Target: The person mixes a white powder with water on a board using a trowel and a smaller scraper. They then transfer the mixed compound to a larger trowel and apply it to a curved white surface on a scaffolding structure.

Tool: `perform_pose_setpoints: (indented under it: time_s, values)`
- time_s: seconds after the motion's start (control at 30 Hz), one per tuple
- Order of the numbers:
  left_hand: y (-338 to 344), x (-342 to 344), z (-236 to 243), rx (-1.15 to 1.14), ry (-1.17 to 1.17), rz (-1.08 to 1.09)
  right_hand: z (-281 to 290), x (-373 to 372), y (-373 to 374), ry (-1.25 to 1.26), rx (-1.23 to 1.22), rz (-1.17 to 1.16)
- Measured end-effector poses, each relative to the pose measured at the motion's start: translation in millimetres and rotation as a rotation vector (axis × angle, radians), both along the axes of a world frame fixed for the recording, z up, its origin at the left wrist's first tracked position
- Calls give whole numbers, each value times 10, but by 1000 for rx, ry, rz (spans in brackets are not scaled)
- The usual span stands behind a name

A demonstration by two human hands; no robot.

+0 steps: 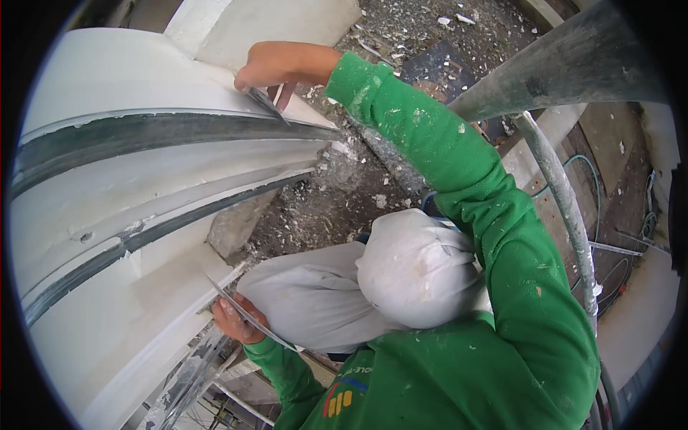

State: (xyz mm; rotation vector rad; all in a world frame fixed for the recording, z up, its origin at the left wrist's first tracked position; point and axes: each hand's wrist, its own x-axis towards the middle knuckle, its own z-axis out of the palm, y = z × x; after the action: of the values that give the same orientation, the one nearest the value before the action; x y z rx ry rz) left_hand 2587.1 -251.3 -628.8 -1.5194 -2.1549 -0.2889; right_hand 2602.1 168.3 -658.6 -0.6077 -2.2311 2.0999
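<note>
My right hand is closed on a thin grey scraper blade at the upper middle. The blade lies at the edge of a white plastered ledge, touching or close to the dark metal strip along it. Lower left, my left hand grips a wide, thin flat plate, seen nearly edge-on beside my bent leg. Its fingers partly show behind the plate. Both my sleeves are green and spotted with white.
A second dark strip runs along the wall lower down. White chips litter the dark ground. Thick whitish pipes stand close on my right, with a green hose beyond. My grey-clad knee fills the middle.
</note>
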Motion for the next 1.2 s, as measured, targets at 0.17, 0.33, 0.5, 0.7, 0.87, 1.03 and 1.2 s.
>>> perform_pose_setpoints:
  time_s: [0.17, 0.33, 0.5, 0.7, 0.87, 1.03, 1.2]
  values:
    - [138, -50, -17, 54, -23, -136, 885, 142, 34, 103, 163, 84]
    - [228, -63, -7, 8, -48, -102, 1639, 316, -30, 306, 104, -26]
    - [403, 258, 174, 270, -1176, -132, 1531, 943, 110, 795, 277, 38]
    - [638, 436, 176, 455, -2579, -630, 493, 1144, -1042, 1286, 108, -124]
    - [702, 289, 365, 273, -2502, -504, 218, 1487, -683, 840, 472, 229]
    - [1060, 193, 407, 1, -915, -210, 369, 1742, -674, 417, -255, -386]
    - [1172, 68, 261, -48, -227, -276, 594, 1803, -930, 280, -1093, -233]
